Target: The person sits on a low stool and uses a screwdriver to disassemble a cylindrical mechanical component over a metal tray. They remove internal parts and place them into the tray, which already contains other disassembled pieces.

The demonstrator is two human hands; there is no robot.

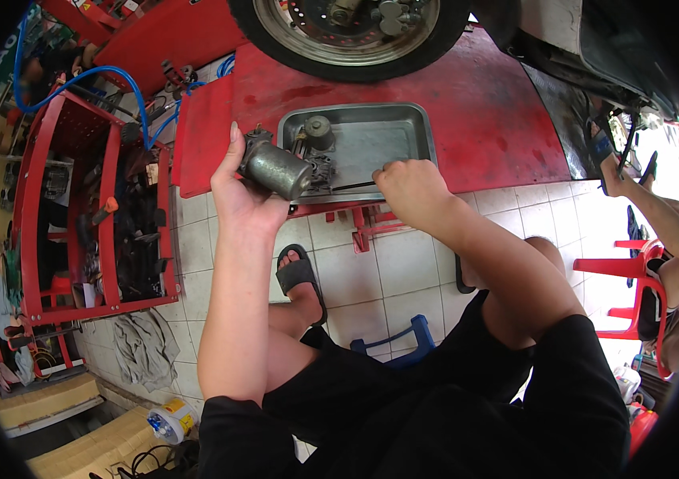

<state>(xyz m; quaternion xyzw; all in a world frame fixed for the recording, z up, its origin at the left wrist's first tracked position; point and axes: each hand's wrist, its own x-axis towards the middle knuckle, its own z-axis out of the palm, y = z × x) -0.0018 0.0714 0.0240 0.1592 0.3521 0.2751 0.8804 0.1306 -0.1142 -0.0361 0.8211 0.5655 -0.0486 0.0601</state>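
You're gripping metal cylinder (277,171) in left hand (242,194) by left end of tray (379,144), right hand (413,190) clenching dark rod (354,186); apparently working rod near cylinder, next move likely needing steady grip.

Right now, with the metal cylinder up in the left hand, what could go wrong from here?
The metal cylinder is tilted in the left hand, by the tray's left side; if it slipped, it might strike the metal parts or fall to the tiled floor.
The dark rod in the right hand reaches toward those parts and could knock them.
The tray sits near the front edge of the red platform, so a hard bump might tip it.
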